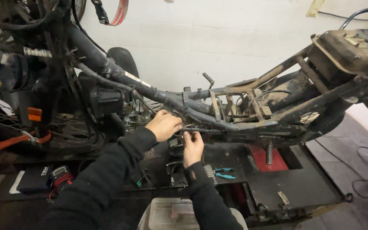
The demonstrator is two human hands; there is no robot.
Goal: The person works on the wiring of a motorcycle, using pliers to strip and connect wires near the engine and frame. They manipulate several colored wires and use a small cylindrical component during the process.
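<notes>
1. White wall tiles point(218, 38) fill the background; below them a dark work surface point(303, 183) carries a stripped motorcycle frame point(252, 123).
2. Frame: bare, dirty metal tubing runs from the upper left down to the centre and rises again toward the right, where a grimy tank point(354, 51) sits on top.
3. Left hand point(163, 125): curled, fingers pressed together against the lower frame tube at the centre, gripping a small part there; what the part is cannot be told.
4. Right hand point(192, 147): just beside and below the left hand, fingertips pinching a thin dark wire bundle point(203, 130) that runs along the underside of the frame tube.
5. Both arms wear black sleeves point(107, 179).
6. Blue-handled pliers point(224, 173) lie on the surface just right of the right wrist.
7. Red block point(265, 159) with a metal spring point(269, 153) standing on it lies under the frame, to the right of the pliers.
8. Clear plastic box point(171, 213) sits at the lower edge, between the two forearms.
9. Spoked wheel point(5, 123) with an orange strap point(18, 139) stands at the far left.
10. Small meter with red leads point(60, 176) rests at the lower left.
</notes>
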